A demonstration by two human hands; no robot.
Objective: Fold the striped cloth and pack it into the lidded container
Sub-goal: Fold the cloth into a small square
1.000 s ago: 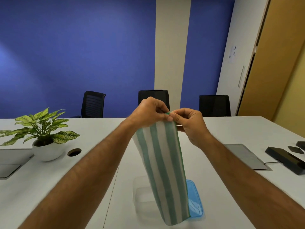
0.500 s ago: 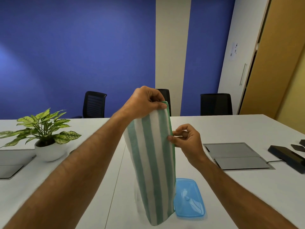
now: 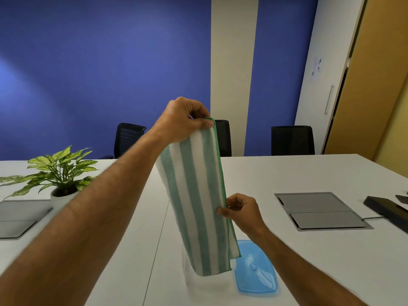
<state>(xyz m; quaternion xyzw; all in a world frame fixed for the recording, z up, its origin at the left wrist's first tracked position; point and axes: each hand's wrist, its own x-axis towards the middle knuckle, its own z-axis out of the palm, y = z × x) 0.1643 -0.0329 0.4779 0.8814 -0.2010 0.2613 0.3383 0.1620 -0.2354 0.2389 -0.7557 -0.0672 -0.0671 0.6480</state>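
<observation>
A green-and-white striped cloth [image 3: 198, 202] hangs folded lengthwise in the air above the white table. My left hand [image 3: 183, 120] pinches its top edge, held high. My right hand [image 3: 240, 209] pinches the cloth's right edge about two thirds of the way down. Behind the cloth's lower end stands a clear plastic container [image 3: 187, 272], mostly hidden by the cloth. Its translucent blue lid [image 3: 256, 272] lies flat on the table just to the right of it.
A potted plant [image 3: 59, 175] stands at the left on the white table [image 3: 309, 173]. Grey flaps [image 3: 318, 210] are set into the table at right and left. A black device [image 3: 386, 208] lies at the far right. Black chairs [image 3: 292, 140] line the far side.
My left hand has lifted the cloth's top higher. My right hand has left the top corner and slid down the cloth's right edge.
</observation>
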